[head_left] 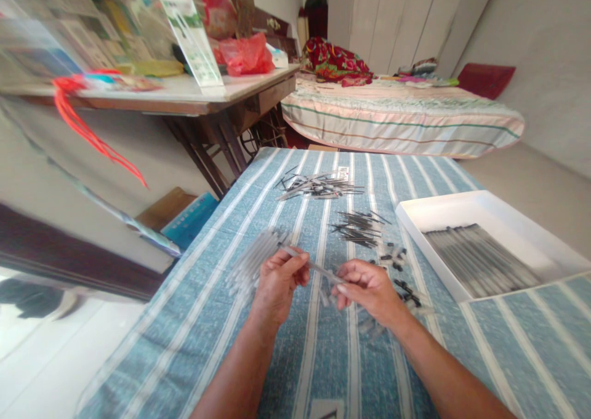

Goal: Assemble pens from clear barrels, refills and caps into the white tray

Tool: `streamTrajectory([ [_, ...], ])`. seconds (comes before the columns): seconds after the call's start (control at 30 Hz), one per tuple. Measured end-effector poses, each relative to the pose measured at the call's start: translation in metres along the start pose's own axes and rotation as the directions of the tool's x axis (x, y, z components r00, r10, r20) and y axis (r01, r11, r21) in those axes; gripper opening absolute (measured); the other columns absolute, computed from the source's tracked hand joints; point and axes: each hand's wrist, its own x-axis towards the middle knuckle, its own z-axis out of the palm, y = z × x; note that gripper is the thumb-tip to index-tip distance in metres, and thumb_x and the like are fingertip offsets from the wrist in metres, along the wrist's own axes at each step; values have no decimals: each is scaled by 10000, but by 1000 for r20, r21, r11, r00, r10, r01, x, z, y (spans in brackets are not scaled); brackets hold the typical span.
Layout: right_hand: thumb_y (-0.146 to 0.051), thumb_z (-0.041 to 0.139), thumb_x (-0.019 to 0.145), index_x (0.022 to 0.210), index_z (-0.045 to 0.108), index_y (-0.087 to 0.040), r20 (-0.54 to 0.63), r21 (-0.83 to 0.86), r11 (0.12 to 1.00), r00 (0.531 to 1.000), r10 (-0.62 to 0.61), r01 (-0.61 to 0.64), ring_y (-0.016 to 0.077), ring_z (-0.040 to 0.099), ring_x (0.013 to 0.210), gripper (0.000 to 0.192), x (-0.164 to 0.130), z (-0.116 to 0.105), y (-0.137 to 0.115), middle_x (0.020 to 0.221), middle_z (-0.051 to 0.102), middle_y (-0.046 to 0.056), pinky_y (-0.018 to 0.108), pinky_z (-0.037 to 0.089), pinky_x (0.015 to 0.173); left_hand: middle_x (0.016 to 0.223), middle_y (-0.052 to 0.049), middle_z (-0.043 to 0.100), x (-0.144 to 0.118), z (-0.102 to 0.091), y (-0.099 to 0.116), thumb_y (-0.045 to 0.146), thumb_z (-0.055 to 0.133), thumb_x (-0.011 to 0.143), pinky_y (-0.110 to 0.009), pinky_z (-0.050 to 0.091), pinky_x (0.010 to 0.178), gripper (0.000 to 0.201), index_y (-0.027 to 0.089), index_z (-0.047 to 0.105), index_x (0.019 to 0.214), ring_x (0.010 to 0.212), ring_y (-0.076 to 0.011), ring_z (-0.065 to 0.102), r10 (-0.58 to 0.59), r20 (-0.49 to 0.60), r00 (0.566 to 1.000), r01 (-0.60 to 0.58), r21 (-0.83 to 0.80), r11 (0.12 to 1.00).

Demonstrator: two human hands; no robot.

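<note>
Gripping a thin clear pen tube (313, 265) between them, both hands sit at the lower centre of the frame above a blue-and-white striped tablecloth (207, 320). The left hand (278, 282) is curled closed around the tube's left end, its fingers folded over it. The right hand (367, 288) pinches the right end between thumb and fingertips, the remaining fingers bent in toward the palm. The tube runs slightly downward from left to right, spanning the gap between the two hands.

Just left of the left hand lies a loose heap of clear tubes (253, 259) on the cloth. Beside and beyond the right hand small black caps (401, 279) are scattered. Farther up the cloth, at mid-frame, rests a bundle of dark refills (357, 228), and above that another pile of mixed pen parts (318, 186). At the right edge a white tray (415, 219) holds a row of assembled pens (480, 260) laid side by side.

In the upper left stands a cluttered wooden desk (194, 102); in the upper right, a bed with a striped cover (401, 120).
</note>
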Motion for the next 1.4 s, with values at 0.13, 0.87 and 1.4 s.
streamTrajectory([
  [0.13, -317, 672, 741, 808, 551, -163, -53, 7, 1000, 999, 5, -5, 117, 619, 478, 207, 0, 3, 2, 669, 686, 12, 205, 431, 450, 466, 37, 572, 1, 0, -1, 242, 685, 671, -167, 291, 352, 139, 143, 588, 663, 329, -50, 436, -38, 5, 999, 38, 26, 999],
  [0.87, -328, 587, 763, 773, 559, -172, -154, -161, 986, 986, -61, 36, 120, 623, 475, 159, 3, 4, 1, 609, 645, -9, 210, 469, 455, 453, 36, 576, 0, 9, -7, 236, 701, 613, -177, 311, 311, 199, 159, 544, 709, 296, -73, 427, -74, -31, 997, 73, -27, 997],
  [1.4, -299, 510, 805, 691, 562, -210, -63, -802, 585, 956, -285, 121, 94, 528, 565, 153, 10, -16, -33, 596, 566, -47, 175, 377, 552, 492, 12, 567, -4, 26, -8, 407, 692, 639, -233, 365, 420, 220, 203, 650, 569, 408, -117, 450, -36, 161, 986, -40, 441, 897],
])
